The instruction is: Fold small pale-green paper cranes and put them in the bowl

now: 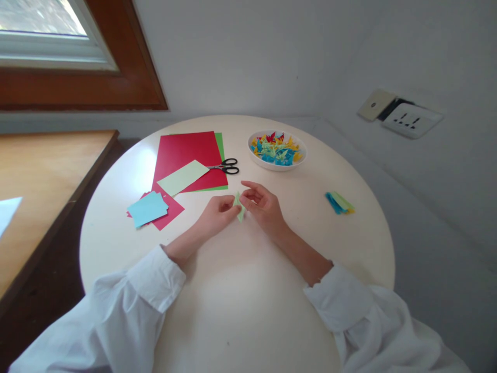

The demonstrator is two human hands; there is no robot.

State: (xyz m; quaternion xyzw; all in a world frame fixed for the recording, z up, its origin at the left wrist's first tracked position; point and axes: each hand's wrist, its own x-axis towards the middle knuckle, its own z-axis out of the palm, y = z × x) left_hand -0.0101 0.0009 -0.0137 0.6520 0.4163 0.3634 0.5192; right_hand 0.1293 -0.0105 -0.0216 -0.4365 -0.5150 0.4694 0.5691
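A small folded piece of light green paper (pixel 239 206) is held between both hands above the round white table (pixel 240 290). My left hand (pixel 217 213) pinches its left side with closed fingers. My right hand (pixel 262 204) pinches its right side with thumb and forefinger, the other fingers raised. Both sleeves are white.
Red and green paper sheets (pixel 186 155) lie at the back left with a light green strip (pixel 182 177), black scissors (pixel 227 166) and a blue square (pixel 147 209). A white bowl (pixel 277 151) holds several folded paper shapes. A small stack of folded paper (pixel 339 202) lies right. Wooden ledge at left.
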